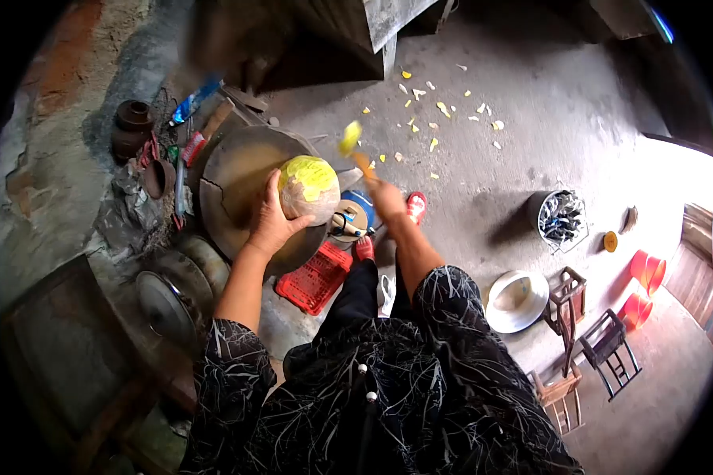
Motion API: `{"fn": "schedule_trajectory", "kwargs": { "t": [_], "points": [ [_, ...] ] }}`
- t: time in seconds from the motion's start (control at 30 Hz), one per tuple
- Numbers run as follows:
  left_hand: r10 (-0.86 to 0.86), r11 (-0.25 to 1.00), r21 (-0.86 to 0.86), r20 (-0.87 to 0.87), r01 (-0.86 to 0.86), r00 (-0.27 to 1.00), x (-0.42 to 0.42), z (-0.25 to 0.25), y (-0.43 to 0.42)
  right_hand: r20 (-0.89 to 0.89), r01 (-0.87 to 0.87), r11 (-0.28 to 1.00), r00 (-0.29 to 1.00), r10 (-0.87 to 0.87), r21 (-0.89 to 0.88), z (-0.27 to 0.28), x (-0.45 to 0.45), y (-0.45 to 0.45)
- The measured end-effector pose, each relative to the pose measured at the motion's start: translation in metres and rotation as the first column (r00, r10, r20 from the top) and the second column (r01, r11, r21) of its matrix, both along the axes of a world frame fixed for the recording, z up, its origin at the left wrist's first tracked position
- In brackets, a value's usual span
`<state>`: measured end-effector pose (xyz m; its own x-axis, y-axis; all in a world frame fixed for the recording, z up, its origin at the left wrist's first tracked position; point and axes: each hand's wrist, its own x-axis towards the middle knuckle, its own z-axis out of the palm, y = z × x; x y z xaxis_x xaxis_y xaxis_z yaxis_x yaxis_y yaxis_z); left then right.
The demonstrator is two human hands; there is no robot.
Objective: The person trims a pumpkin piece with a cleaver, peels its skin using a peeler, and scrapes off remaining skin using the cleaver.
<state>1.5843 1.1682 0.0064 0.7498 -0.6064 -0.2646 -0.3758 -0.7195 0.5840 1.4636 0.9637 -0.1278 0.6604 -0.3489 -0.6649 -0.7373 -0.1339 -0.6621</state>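
Note:
A round pumpkin [299,204], tan-skinned with a bright yellow peeled patch on top, is held over a large round basin [223,162]. My left hand [273,222] grips its left and lower side, thumb and fingers spread around it. To the right, my right hand [384,199] is closed on the wooden handle of a knife [362,164], blurred by motion; its greyish blade is hard to make out. Just above the handle is a blurred yellow piece of peel [350,138]. Yellow and whitish peel scraps [442,109] lie scattered across the concrete floor.
A red plastic basket [315,279] and a blue round object [356,207] are near my feet. White basin [517,302], small stools [606,344] and a filled bucket [561,218] stand at right. Pots [170,297] and a brown jar [132,127] line the left wall.

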Motion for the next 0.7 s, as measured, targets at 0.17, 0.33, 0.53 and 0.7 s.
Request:
{"fn": "schedule_trajectory", "kwargs": {
  "t": [0.17,0.33,0.53,0.7],
  "points": [
    [-0.041,0.998,-0.053,0.008,0.041,0.999,0.003,0.001,0.000,-0.012,0.093,0.996,0.996,-0.093,-0.007,-0.009,-0.054,-0.021],
    [-0.018,0.999,0.026,-0.014,0.018,1.000,0.004,0.007,-0.002,0.262,-0.044,0.987,0.965,0.001,0.158,0.067,0.007,0.005],
    [-0.009,1.000,0.005,-0.026,0.009,1.000,0.003,0.007,-0.003,0.191,-0.270,0.962,0.943,0.271,-0.034,0.070,0.027,-0.017],
    [-0.060,0.996,-0.068,0.050,0.063,0.997,0.002,0.007,-0.002,-0.047,-0.063,0.996,0.997,0.061,-0.061,0.014,-0.028,-0.030]
  ]
}}
